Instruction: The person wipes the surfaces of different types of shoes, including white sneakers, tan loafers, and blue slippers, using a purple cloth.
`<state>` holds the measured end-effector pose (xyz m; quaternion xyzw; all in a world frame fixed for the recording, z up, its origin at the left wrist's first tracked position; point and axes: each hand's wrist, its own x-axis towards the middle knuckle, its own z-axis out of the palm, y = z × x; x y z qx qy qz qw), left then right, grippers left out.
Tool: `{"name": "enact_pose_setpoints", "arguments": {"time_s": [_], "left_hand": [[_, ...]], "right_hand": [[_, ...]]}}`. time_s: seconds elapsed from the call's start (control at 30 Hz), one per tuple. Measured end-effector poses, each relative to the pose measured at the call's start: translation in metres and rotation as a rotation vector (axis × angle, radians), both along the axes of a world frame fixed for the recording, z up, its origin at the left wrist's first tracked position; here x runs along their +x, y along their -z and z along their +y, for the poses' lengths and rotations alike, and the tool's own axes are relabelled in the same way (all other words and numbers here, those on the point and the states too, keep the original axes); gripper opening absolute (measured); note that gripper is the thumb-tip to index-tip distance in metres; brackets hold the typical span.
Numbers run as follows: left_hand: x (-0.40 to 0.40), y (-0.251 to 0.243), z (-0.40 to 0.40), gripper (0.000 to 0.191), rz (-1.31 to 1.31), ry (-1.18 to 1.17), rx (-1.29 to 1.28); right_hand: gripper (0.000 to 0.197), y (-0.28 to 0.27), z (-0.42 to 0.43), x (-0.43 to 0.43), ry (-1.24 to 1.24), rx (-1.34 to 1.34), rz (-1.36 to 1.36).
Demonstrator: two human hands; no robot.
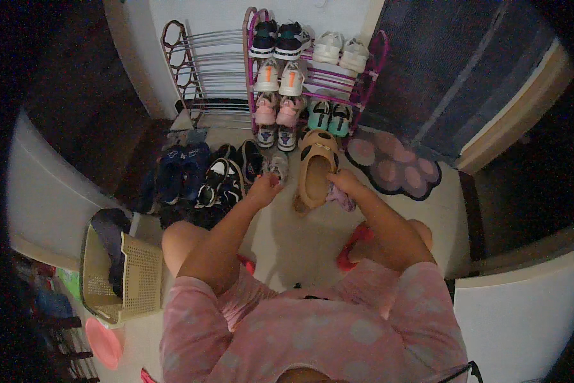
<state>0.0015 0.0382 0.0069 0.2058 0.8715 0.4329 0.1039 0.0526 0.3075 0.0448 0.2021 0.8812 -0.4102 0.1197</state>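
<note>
My left hand (265,188) is at the near end of a pale grey shoe (278,165) on the floor; its fingers are curled, and whether they hold the shoe is too unclear to see. The fingers of my right hand (344,183) are closed on the right edge of a tan slipper (317,177) with a cartoon animal face on its toe. Part of another brown slipper (300,205) shows beneath it. Just below my right hand lies a purple patterned shoe or slipper (340,198), partly covered by that hand.
A purple-framed shoe rack (332,75) with several pairs of sneakers stands ahead, beside a second metal-barred rack (220,62). Dark shoes (222,182) sit on the floor to the left. A paw-shaped mat (397,165) lies at right; a cream plastic basket (142,275) with dark cloth stands at left.
</note>
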Motion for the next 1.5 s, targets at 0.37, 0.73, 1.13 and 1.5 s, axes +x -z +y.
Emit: {"name": "enact_pose_setpoints", "arguments": {"time_s": [0.37, 0.73, 1.13, 1.5], "left_hand": [[0.013, 0.07, -0.012, 0.052, -0.315, 0.23, -0.393], [-0.006, 0.128, 0.005, 0.054, -0.308, 0.295, -0.537], [0.006, 0.298, 0.111, 0.066, -0.652, -0.105, -0.23], [0.021, 0.347, 0.113, 0.04, -0.856, -0.367, -0.091]], "right_hand": [[0.036, 0.18, 0.059, 0.027, 0.237, -0.17, -0.327], [0.028, 0.403, 0.093, 0.044, -0.423, 0.451, -0.239], [0.035, 0.331, 0.053, 0.097, 0.768, -0.715, -0.294], [0.041, 0.288, -0.008, 0.063, 1.048, -1.169, -0.413]]}}
